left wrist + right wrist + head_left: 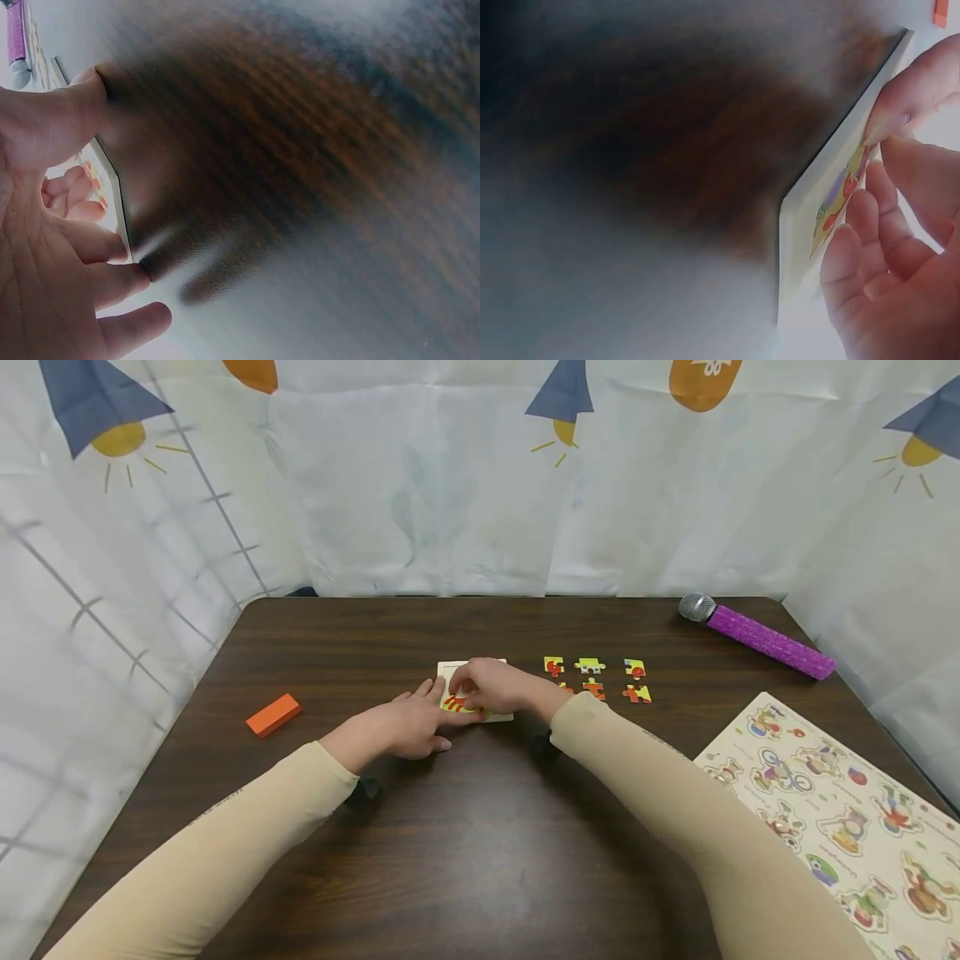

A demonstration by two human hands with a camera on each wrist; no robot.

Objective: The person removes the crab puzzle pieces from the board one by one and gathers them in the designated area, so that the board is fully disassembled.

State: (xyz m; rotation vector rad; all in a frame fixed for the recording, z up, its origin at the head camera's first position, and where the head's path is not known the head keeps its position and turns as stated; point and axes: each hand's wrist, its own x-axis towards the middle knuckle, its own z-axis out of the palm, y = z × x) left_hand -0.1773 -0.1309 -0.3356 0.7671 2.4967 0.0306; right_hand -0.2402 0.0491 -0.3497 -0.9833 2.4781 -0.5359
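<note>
Beige sleeves (225,852) cross the lower frame; at centre, the splayed left hand (408,725) touches a tray (453,668) holding red-yellow pieces (453,703); right hand (495,683) bent over it, grip unclear.

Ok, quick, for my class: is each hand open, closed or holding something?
Left hand: open, fingers at the puzzle board.
Right hand: fingers curled over the board; cannot tell whether it holds anything.
</note>
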